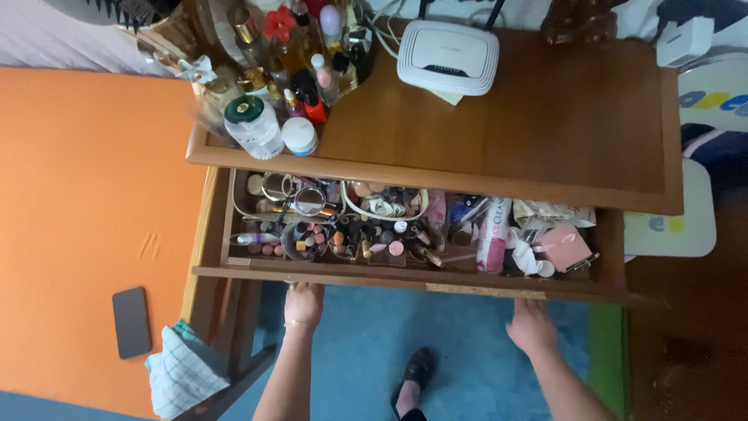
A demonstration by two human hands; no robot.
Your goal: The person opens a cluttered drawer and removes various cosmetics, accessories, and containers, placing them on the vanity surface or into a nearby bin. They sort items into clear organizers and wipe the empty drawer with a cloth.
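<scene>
Both hands gripped the open wooden drawer (405,274) from beneath its front edge, left hand (304,302) and right hand (531,326) well apart; their fingers were hidden, so I cannot tell their spread. Crammed with small cosmetics (343,234), it likely felt heavy and rattly, best held at both ends.

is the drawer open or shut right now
Open. The drawer is pulled out from under the desk top, its cosmetics showing, with the left hand and right hand under its front edge.
</scene>
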